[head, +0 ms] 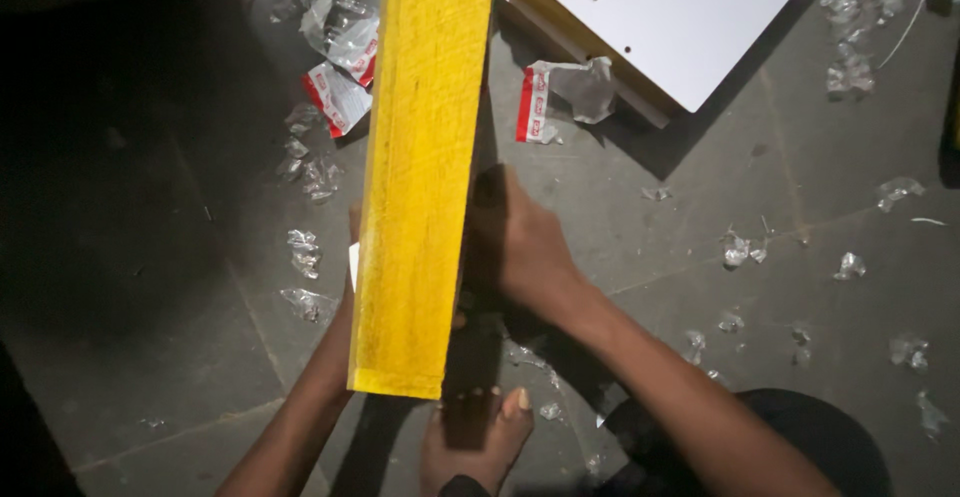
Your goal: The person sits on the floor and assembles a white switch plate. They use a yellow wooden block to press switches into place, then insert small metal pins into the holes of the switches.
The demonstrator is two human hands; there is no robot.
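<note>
A long yellow wooden plank (420, 157) runs from the top of the view down to the middle, its near end raised above the floor. My left hand (351, 232) reaches under the plank's left edge and is mostly hidden behind it; only a sliver of fingers shows. A small white piece shows beside that hand. On the plank's right edge, my right hand (520, 242) grips with the thumb pointing up along the side. My bare foot (478, 437) rests on the floor just below the plank's near end.
A white panel with a switch plate (680, 17) lies on a wooden backing at the top right. Red-and-white plastic wrappers (340, 92) and several clear plastic scraps (740, 249) litter the grey tiled floor. The left side is in deep shadow.
</note>
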